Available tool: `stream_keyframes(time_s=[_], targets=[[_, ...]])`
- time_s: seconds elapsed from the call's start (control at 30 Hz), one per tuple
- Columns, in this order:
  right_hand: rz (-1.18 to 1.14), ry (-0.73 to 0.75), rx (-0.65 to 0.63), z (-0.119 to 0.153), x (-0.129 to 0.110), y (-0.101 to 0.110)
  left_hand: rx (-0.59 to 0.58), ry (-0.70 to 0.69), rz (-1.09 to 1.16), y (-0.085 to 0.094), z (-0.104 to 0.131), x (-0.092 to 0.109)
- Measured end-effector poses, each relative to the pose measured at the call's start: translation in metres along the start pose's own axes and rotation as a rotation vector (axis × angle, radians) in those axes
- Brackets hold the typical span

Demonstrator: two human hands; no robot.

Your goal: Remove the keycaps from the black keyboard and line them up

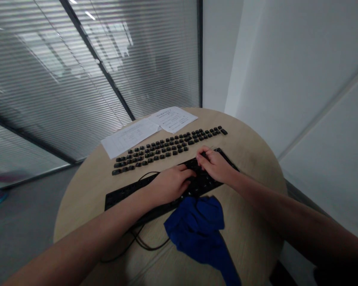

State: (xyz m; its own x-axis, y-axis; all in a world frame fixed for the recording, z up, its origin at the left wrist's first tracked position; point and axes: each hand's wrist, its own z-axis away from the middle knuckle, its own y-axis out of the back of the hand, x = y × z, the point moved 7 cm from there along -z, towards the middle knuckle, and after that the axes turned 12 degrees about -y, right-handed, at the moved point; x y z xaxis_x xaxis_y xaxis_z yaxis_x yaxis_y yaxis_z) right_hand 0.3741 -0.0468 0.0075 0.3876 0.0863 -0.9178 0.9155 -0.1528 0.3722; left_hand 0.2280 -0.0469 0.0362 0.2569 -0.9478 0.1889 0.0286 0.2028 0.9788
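A black keyboard (122, 195) lies slantwise on the round table, with many keycaps off its frame. My left hand (171, 183) rests on its middle, fingers bent and slightly apart, touching the keys area. Over the keyboard's right part, my right hand (216, 163) is closed in a pinch around a small black keycap (203, 154); its exact shape is partly hidden by the fingers. Loose black keycaps (166, 149) are laid out in several rows beyond the keyboard. A crumpled blue cloth (198, 226) lies just in front of it.
Printed paper sheets (131, 137) lie at the far side of the wooden table (250, 147). A black cable (150, 248) loops out beneath the keyboard's near edge. Glass panels with blinds (155, 59) and a white wall (301, 79) stand close behind the table.
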Motion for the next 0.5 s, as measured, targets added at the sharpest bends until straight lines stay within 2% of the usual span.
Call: stream_keyframes(time_s=[0.2,0.33,0.5], targets=[[-0.002,-0.001,0.004,0.001,-0.002,0.001,-0.002,-0.02,-0.072,-0.001,-0.002,0.0],[-0.006,0.004,0.001,0.001,-0.002,0.001,-0.011,-0.082,-0.002,-0.002,0.0,-0.002],[-0.013,0.004,-0.015,0.003,-0.006,0.005,0.067,-0.081,0.12,0.014,0.011,-0.016]])
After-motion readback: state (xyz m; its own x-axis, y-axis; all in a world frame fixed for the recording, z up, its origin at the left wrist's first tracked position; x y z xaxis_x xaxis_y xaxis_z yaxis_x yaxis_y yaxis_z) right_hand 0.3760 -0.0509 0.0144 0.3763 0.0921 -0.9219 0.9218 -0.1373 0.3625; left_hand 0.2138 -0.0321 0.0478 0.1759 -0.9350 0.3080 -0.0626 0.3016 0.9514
